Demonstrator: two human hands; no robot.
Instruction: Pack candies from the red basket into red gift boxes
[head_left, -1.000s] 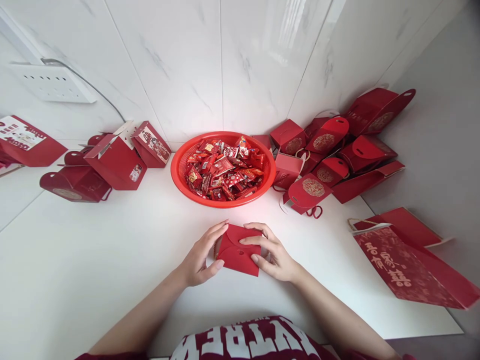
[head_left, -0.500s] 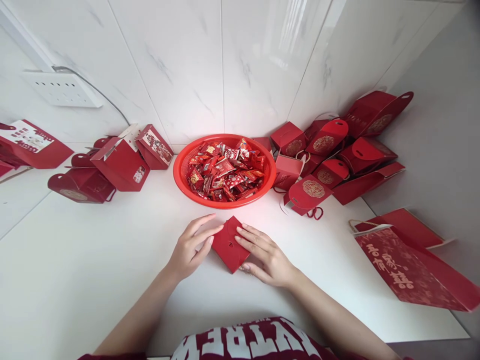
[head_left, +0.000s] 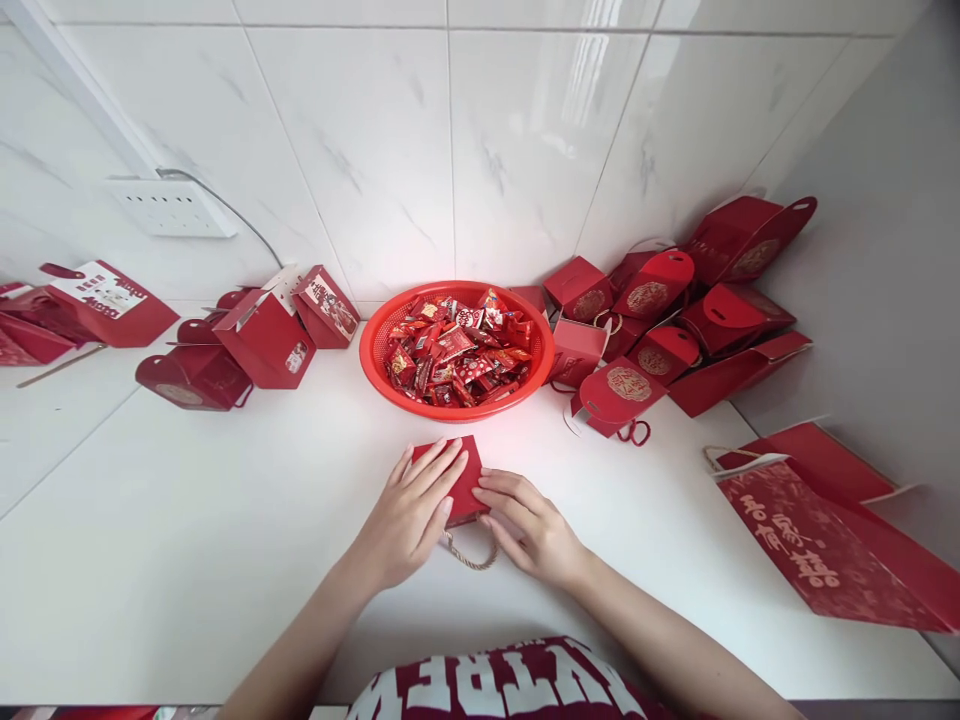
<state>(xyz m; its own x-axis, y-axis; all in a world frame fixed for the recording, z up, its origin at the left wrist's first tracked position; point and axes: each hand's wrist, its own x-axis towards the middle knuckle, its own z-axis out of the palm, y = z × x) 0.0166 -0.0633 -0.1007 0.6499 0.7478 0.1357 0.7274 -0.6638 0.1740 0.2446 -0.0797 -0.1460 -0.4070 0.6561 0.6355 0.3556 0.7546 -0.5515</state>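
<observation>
A small red box (head_left: 466, 482) with a twisted tan cord handle (head_left: 474, 562) stands on the white table in front of me. My left hand (head_left: 411, 515) lies over its left part, the fingers stretched across the top. At the box's right side is my right hand (head_left: 531, 525), its fingers extended and the tips touching the edge. The cord loops out from the near side of the box, between my two hands. Just behind the box stands a red basket (head_left: 369, 372) full of wrapped candies (head_left: 457, 350).
Several red boxes (head_left: 626, 388) are piled at the back right. A large red bag (head_left: 795, 545) lies at the right. More red boxes (head_left: 266, 340) stand at the back left. A socket strip (head_left: 176, 208) with a cable is on the tiled wall.
My left hand has moved from beside the box onto its top. The box has turned and its cord now shows in full. My right hand has slid off the top to the side.
</observation>
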